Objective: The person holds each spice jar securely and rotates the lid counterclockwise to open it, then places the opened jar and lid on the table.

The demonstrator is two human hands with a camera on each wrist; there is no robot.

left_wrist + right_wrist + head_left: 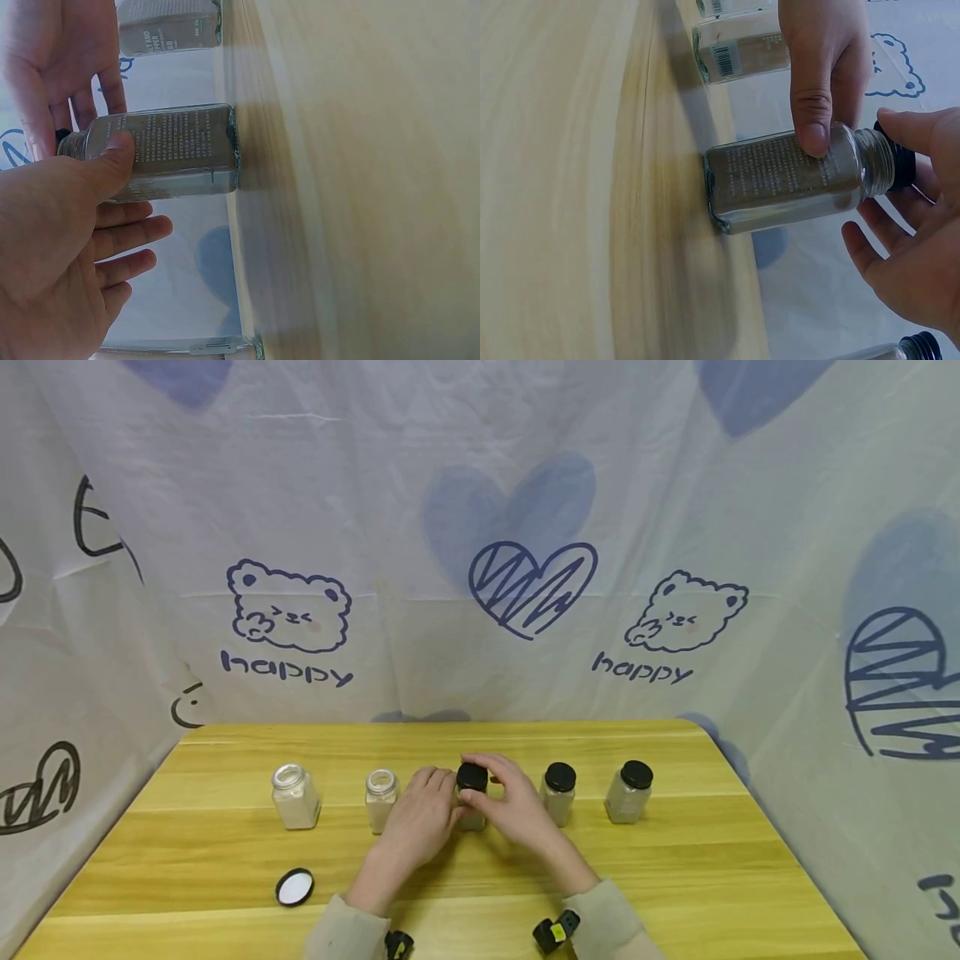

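A square glass jar of pale brownish contents stands upright at the middle of the table, printed text on its side; its glass body (780, 184) fills much of the right wrist view. My left hand (422, 817) grips the body near the shoulder, thumb (115, 166) on the printed face. With thumb and fingers, my right hand (517, 802) pinches the black screw lid (904, 159) at the top. Bare glass threads (874, 161) show below that lid, which sits high on the neck. In the left wrist view the lid is mostly hidden.
Left of my hands stand two lidless jars, one outermost (296, 802) and one nearer (378, 806). A loose black lid (294, 887) lies white inside up on the wooden table (465, 927). To the right are two capped jars, one nearer (558, 793) and one farther (628, 795).
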